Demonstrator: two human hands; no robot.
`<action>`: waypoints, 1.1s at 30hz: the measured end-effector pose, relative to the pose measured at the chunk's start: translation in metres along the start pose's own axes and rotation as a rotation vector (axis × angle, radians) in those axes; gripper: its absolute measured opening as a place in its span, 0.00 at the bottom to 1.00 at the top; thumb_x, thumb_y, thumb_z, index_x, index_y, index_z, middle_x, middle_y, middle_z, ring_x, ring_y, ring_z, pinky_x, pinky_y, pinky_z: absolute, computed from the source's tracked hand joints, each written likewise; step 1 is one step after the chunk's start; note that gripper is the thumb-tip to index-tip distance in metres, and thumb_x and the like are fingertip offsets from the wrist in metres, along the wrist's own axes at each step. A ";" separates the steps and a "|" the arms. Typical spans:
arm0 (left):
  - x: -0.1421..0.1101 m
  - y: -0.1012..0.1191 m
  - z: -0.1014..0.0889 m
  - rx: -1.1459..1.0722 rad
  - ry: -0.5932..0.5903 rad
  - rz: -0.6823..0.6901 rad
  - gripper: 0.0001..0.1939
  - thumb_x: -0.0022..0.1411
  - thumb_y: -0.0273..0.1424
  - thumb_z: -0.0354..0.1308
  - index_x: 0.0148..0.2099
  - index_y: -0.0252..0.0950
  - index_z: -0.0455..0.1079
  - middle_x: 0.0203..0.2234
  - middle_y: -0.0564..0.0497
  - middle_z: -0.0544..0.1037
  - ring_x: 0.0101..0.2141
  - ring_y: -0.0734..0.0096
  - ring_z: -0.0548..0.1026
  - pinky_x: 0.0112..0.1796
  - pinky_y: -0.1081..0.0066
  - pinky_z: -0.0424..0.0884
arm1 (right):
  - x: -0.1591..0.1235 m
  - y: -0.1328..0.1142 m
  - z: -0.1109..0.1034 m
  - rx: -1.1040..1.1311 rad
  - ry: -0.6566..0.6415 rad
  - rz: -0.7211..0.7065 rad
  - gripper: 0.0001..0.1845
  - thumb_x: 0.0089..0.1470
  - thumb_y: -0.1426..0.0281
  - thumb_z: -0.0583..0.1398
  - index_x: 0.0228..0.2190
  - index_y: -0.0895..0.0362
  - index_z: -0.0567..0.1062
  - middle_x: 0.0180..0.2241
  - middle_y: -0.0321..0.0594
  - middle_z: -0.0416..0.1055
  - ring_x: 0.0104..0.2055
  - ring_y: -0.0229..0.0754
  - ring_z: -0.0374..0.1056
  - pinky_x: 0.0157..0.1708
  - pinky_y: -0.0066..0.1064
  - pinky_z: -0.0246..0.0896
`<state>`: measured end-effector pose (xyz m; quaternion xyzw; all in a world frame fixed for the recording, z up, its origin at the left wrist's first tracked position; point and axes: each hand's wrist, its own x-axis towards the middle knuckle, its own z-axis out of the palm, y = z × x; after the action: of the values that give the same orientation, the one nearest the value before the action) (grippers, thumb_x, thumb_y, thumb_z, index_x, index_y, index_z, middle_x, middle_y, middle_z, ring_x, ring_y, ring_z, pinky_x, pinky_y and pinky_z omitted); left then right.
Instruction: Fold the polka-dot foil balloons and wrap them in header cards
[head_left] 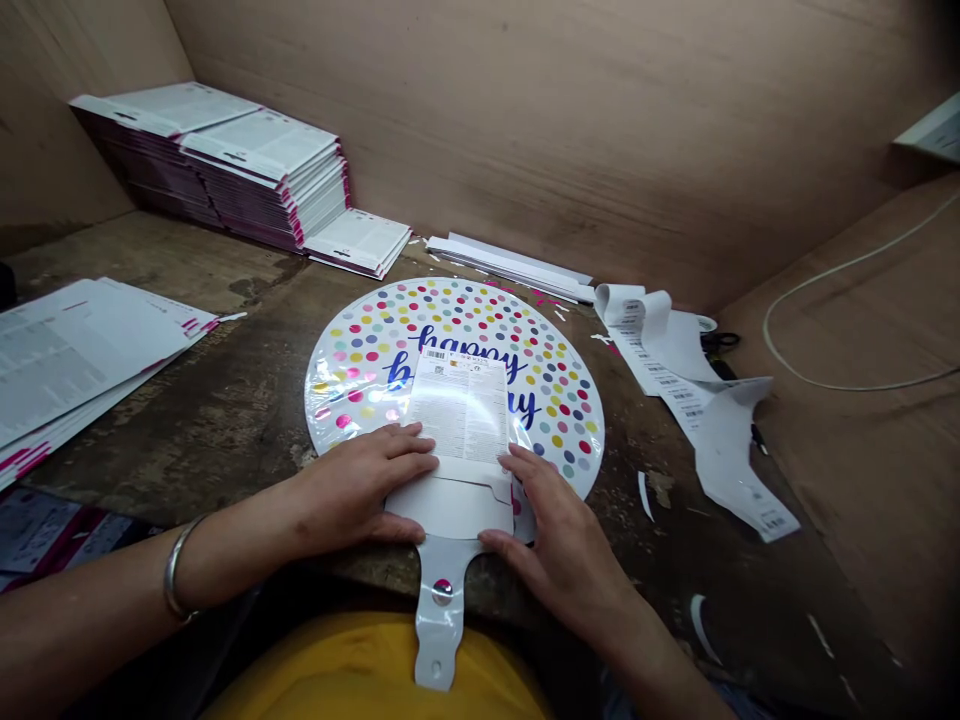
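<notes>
A flat foil balloon (345, 370), white with coloured dots and blue "happy" lettering, lies on the table with its tail (439, 630) toward me. On top of it is a white printed cardboard packet (459, 415) with a barcode and a flap line across its lower part, covering some of the lettering. My left hand (367, 490) holds the packet's left edge, thumb at the bottom corner. Along the right edge, my right hand (551, 520) grips the packet the same way, its thumb near the balloon's tail.
Stacks of printed packets (262, 145) stand at the back left, with more flat packets (82, 350) at the left. White strips (510, 265) lie behind the balloon. A curling strip of barcode labels (690, 400) is on the right, near black scissors (721, 342). Paper scraps (645, 497) are scattered about.
</notes>
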<state>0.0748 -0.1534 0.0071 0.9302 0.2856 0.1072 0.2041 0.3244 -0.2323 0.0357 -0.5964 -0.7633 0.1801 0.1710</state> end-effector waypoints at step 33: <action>-0.002 0.005 0.003 -0.022 0.051 -0.046 0.39 0.51 0.46 0.63 0.61 0.37 0.57 0.57 0.40 0.65 0.58 0.51 0.59 0.56 0.54 0.58 | 0.025 -0.002 0.017 0.866 0.062 0.619 0.22 0.50 0.63 0.58 0.45 0.51 0.58 0.23 0.27 0.63 0.18 0.35 0.62 0.12 0.25 0.61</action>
<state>0.0769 -0.1595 0.0063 0.9181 0.3106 0.1294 0.2094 0.3091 -0.2097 0.0224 -0.6736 -0.4018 0.5030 0.3630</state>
